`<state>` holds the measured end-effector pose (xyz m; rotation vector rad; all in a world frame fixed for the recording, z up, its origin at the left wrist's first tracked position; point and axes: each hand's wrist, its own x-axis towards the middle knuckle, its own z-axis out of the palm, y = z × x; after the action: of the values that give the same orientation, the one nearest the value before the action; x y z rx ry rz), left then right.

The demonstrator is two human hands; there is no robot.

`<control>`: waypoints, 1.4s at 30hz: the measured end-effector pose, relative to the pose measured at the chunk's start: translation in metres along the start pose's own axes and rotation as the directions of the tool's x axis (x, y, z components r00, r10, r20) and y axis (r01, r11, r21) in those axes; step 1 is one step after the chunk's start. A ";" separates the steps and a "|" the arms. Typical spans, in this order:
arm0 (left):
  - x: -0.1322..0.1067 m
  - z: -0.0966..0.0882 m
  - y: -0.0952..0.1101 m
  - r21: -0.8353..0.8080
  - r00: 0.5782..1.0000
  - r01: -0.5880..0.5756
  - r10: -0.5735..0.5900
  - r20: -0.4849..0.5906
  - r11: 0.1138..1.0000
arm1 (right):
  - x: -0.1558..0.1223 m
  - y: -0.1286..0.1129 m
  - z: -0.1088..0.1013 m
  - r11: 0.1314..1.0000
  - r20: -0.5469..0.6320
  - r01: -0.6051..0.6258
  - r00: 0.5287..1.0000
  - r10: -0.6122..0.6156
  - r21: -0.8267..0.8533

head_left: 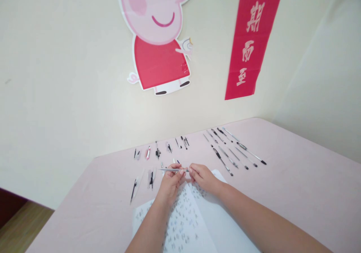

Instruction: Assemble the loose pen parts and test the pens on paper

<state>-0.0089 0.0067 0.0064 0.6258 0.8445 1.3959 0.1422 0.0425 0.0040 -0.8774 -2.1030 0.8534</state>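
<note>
A slim grey pen (pixel 166 169) lies almost level between my two hands, its thin end pointing left. My left hand (pixel 171 181) pinches it along the barrel with thumb and fingers. The curled fingers of my right hand (pixel 203 177) close around its right end, which they hide. Below both hands are sheets of paper (pixel 180 223) covered in handwritten marks. Just beyond my left hand, a few pens stick out, partly covered by the fingers.
Black pen parts (pixel 151 179) and a pink-and-white pen (pixel 148 152) lie on the pale pink table (pixel 84 208), left of my hands. Several pens and refills, among them a black-gripped pen (pixel 222 161), are in rows at right. A wall stands behind the table.
</note>
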 end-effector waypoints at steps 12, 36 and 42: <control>-0.001 -0.001 0.000 0.031 0.999 -0.013 0.012 0.038 0.999 | 0.000 0.002 0.002 0.988 0.042 -0.056 0.998 0.050 0.146; -0.015 0.010 -0.001 0.220 0.941 0.152 -0.209 0.265 0.964 | -0.006 -0.002 -0.004 0.972 -0.039 0.139 0.988 -0.150 -0.191; -0.014 0.008 -0.006 0.286 0.945 0.098 -0.179 0.274 0.953 | -0.005 0.005 -0.007 0.990 -0.185 0.012 0.982 -0.038 -0.139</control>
<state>0.0016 -0.0068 0.0082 0.9412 0.8236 1.0323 0.1515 0.0439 0.0021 -0.9618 -2.0207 0.5934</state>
